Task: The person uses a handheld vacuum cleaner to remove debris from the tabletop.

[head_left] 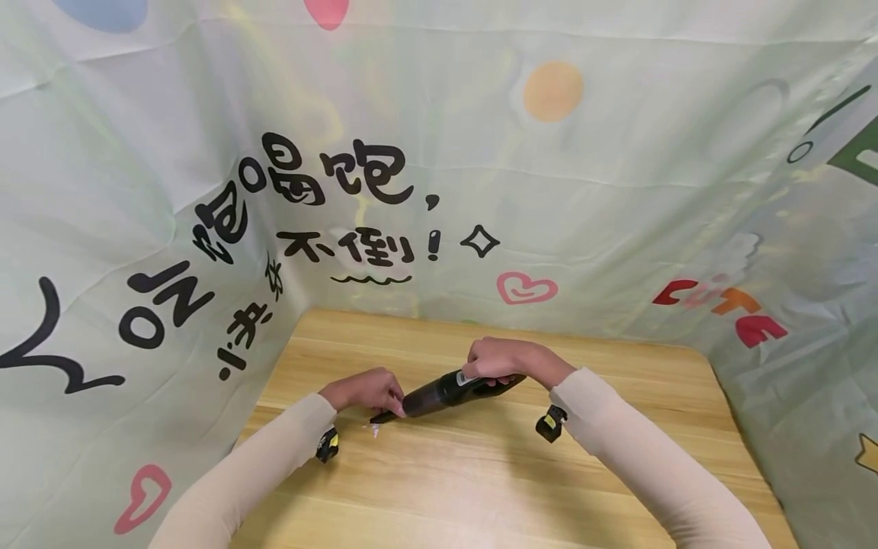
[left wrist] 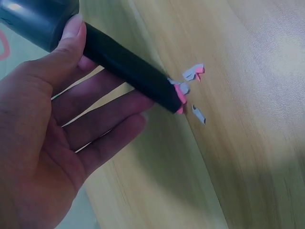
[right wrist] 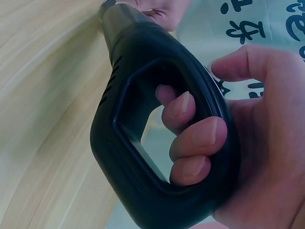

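A black handheld vacuum cleaner (head_left: 449,390) slants over the wooden table, its narrow nozzle (left wrist: 128,67) pointing down to the left. My right hand (head_left: 499,358) grips the looped handle (right wrist: 102,138), with its fingers curled through the opening. At the front end, my left hand (head_left: 370,390) pinches the base of the nozzle between thumb and fingers; the other fingers lie beneath it. Small pink and grey-white paper scraps (left wrist: 194,72) lie at the nozzle's tip, some of them touching it.
The wooden table (head_left: 549,473) meets fabric walls (head_left: 439,91) at the back and on both sides. Black lettering and coloured shapes are printed on the cloth. A small black-and-yellow camera (head_left: 551,424) is strapped at the right wrist, another (head_left: 328,445) at the left.
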Available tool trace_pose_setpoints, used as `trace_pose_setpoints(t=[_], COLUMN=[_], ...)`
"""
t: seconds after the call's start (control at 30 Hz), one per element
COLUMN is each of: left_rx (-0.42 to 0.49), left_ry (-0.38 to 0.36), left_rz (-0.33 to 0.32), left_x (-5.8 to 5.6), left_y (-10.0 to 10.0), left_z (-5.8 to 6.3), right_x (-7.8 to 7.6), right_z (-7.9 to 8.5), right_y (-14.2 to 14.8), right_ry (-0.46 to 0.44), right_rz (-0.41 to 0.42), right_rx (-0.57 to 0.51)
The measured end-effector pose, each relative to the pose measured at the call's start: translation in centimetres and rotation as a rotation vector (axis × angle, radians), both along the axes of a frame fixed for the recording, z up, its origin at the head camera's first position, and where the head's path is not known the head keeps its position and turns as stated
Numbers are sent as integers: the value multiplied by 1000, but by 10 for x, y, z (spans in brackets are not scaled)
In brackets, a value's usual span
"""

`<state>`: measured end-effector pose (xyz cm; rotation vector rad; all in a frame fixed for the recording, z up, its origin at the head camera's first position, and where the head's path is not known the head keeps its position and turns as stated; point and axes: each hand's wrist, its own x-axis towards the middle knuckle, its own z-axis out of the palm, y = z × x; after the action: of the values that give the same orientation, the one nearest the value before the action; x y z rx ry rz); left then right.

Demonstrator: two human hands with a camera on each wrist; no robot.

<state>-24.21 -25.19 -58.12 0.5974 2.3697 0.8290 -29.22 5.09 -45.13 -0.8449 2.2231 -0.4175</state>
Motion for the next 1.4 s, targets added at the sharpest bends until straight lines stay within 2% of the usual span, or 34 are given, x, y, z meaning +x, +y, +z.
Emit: trace_pose_setpoints(t=[0.2, 0.3, 0.4, 0.53, 0.67, 0.8, 0.93, 1.4], left_rx=[-52, -71, -73, -23, 13, 32, 40, -20], left_ry=[168, 202, 190, 82, -16, -29, -18, 38], left_rz=[-33, -45, -42, -8, -14, -40, -40, -34], left_x=[-10, -12, -13, -12, -10, -7, -6, -4], left_y=[-1, -1, -1, -1, -1, 0, 0, 1], left_z=[3, 4, 5, 6, 4, 4, 4, -2], right_x=[-1, -1, 0, -1, 0, 2, 4, 7], right_z=[2, 2, 4, 5, 3, 1, 1, -6], right_y=[2, 2, 3, 4, 4, 4, 4, 8], right_ry=[14, 4, -2, -15, -47, -63, -77, -146], right_rz=[-41, -48, -45, -35, -20, -11, -13, -42], right_rx=[-10, -19, -14, -1, -4, -3, -4, -2])
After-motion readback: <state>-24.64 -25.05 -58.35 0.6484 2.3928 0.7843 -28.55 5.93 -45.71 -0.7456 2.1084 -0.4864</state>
